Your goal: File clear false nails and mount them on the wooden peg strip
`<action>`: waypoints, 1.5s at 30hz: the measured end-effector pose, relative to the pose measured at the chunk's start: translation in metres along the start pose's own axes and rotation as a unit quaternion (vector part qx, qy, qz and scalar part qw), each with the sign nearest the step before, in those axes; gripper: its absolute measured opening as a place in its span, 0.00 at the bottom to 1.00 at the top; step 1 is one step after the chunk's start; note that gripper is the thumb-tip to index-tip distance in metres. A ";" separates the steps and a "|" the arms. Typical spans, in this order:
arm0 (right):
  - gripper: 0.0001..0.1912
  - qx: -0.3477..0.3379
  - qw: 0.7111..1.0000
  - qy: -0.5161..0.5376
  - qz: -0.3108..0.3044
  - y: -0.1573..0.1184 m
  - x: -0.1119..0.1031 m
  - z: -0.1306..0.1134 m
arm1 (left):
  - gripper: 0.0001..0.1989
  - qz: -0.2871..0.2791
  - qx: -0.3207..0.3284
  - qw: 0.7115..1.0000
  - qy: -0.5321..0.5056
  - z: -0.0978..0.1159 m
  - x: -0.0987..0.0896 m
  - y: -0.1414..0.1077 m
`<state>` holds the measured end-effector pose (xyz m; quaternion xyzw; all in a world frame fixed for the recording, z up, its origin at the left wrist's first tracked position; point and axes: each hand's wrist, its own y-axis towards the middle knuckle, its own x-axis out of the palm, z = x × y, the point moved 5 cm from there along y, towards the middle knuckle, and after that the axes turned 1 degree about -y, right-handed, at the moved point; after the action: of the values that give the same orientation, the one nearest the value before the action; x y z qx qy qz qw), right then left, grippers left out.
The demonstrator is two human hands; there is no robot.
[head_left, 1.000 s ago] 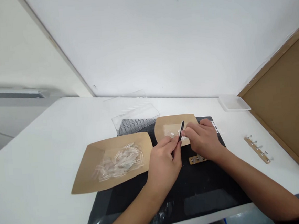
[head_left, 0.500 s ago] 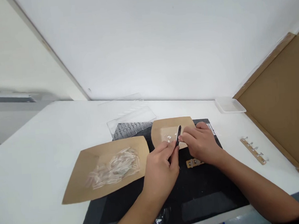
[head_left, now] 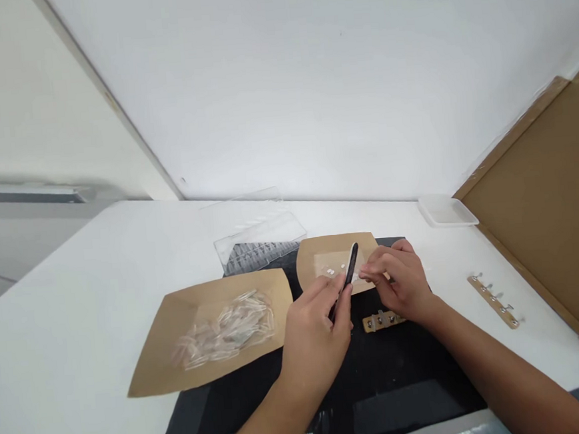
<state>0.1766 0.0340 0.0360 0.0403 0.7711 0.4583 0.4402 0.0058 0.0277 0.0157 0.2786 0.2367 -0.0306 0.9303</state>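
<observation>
My left hand [head_left: 316,332] is closed around a slim black stick with a pale edge [head_left: 352,260], perhaps a nail file. It slants up past the fingers, its top over the smaller brown paper tray [head_left: 310,255]. Just right of the stick, apart from it, my right hand [head_left: 397,279] has thumb and forefinger pinched together. Anything between those fingertips is too small to make out. Small whitish pieces [head_left: 330,271] lie in that tray. Below the right hand, a wooden strip with metal studs [head_left: 371,324] bears clear pieces and is partly hidden.
A larger brown paper tray [head_left: 152,348] holds many clear plastic tips [head_left: 238,328] at left. Behind are a clear plastic box [head_left: 290,225] and a white shallow dish [head_left: 447,211]. A second studded strip [head_left: 494,302] lies right, near a cardboard panel [head_left: 549,210]. A black mat [head_left: 392,376] lies underneath.
My right hand has drawn back to the right, away from the black stick it was touching. The left hand still holds the stick. The whole view has shifted slightly.
</observation>
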 end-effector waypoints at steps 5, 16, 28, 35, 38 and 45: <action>0.06 0.035 0.997 0.064 0.036 -0.010 0.001 0.005 | 0.10 0.026 -0.001 1.000 -0.007 -0.005 -0.002 0.001; 0.09 -0.102 0.994 -0.007 0.031 -0.013 -0.005 -0.007 | 0.11 -0.002 -0.066 0.994 -0.087 -0.007 0.001 0.001; 0.06 -0.150 0.984 -0.091 0.016 -0.014 -0.010 -0.013 | 0.26 -0.073 -0.262 0.937 -0.218 -0.018 0.006 -0.003; 0.14 -0.173 0.979 -0.105 0.019 -0.011 -0.013 -0.019 | 0.27 -0.077 -0.280 0.925 -0.245 -0.017 0.007 0.002; 0.13 -0.174 0.979 -0.099 0.025 -0.010 -0.013 -0.020 | 0.26 -0.063 -0.253 0.940 -0.219 -0.019 0.001 0.006; 0.09 -0.161 0.980 -0.106 0.046 -0.012 -0.012 -0.016 | 0.19 0.015 -0.179 0.979 0.102 -0.026 -0.051 0.024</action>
<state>0.1765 0.0110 0.0374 0.0526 0.6334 0.5895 0.4986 -0.0460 0.0582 0.0325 0.1132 0.3277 0.0544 0.9364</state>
